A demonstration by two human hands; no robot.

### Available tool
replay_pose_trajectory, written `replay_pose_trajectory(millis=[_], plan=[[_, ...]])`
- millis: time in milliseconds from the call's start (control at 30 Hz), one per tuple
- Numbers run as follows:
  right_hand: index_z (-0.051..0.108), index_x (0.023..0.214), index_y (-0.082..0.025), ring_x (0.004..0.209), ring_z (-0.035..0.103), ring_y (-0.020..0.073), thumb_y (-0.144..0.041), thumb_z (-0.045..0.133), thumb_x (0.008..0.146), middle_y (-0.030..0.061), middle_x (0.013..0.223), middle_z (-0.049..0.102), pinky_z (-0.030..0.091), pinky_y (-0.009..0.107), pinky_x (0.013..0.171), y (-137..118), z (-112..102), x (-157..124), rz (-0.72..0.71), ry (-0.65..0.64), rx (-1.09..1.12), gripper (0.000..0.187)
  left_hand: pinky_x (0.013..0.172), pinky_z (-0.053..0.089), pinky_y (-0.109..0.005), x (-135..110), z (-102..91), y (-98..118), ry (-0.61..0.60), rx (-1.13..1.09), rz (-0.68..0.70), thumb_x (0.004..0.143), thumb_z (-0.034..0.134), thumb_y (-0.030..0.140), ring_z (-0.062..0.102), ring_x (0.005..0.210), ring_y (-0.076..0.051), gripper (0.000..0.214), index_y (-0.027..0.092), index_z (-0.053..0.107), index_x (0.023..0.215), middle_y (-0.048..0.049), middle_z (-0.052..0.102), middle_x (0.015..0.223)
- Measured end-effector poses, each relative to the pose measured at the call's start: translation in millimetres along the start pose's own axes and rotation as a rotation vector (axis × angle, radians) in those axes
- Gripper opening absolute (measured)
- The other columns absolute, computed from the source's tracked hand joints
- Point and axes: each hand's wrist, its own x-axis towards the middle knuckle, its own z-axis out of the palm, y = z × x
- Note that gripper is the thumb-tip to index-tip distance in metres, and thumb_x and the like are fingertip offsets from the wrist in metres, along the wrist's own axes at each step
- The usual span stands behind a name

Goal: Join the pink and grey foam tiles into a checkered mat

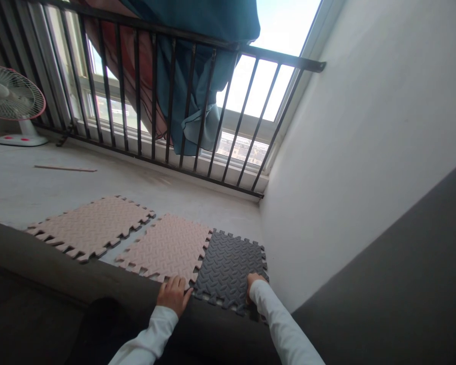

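Note:
A dark grey foam puzzle mat [230, 266] lies on the concrete floor, its left teeth meeting a pink puzzle mat [167, 246]. My left hand [174, 295] rests flat with fingers apart on the near edge where the two mats join. My right hand [254, 282], in a white sleeve, presses on the grey mat's near right corner. Another pink mat [91, 225] lies apart further left.
A black metal railing [167, 101] stands before a window with teal and red cloth hanging on it. A white fan [11, 101] sits at far left, with a wooden stick [64, 168] on the floor nearby. A white wall [365, 152] bounds the right side.

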Motion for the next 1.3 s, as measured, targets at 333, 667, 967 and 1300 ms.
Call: replay_pose_trajectory(millis=[333,667,967,1300], plan=[[0.055,0.111,-0.012,0.105,0.051,0.0290,-0.017,0.077,0.035,0.0160,0.117,0.053,0.046,0.034,0.087,1.3,4.6,3.7,-0.001,0.006,-0.012,0.079,0.095,0.027,-0.037,4.1,30.7,-13.0,0.214,-0.025,0.432,0.079,0.034,0.027,0.047,0.112,-0.018,0.041,0.022,0.049,0.117,-0.0025,0.053,0.122],[0.052,0.114,-0.010,0.106,0.050,0.0282,-0.016,0.077,0.037,0.0157,0.119,0.052,0.044,0.032,0.089,-1.0,2.3,1.9,-0.005,0.003,-0.028,0.081,0.098,0.030,-0.041,2.6,25.9,-8.4,-0.015,-0.082,0.352,0.080,0.030,0.026,0.041,0.118,-0.019,0.045,0.022,0.043,0.123,-0.0025,0.042,0.130],[0.054,0.111,-0.012,0.105,0.051,0.0285,-0.017,0.077,0.035,0.0154,0.117,0.053,0.046,0.034,0.086,0.5,6.1,7.7,0.006,-0.002,-0.020,0.080,0.100,0.030,-0.043,4.9,16.3,-4.8,-0.132,-0.114,0.314,0.079,0.030,0.024,0.038,0.121,-0.020,0.046,0.020,0.042,0.124,-0.0031,0.039,0.131],[0.055,0.111,-0.015,0.106,0.051,0.0290,-0.019,0.078,0.035,0.0147,0.117,0.054,0.046,0.034,0.086,0.2,6.8,10.3,0.013,-0.009,-0.043,0.080,0.097,0.034,-0.043,5.0,16.3,-2.9,-0.116,-0.086,0.314,0.077,0.031,0.021,0.041,0.118,-0.020,0.046,0.021,0.046,0.121,-0.0037,0.044,0.128]])
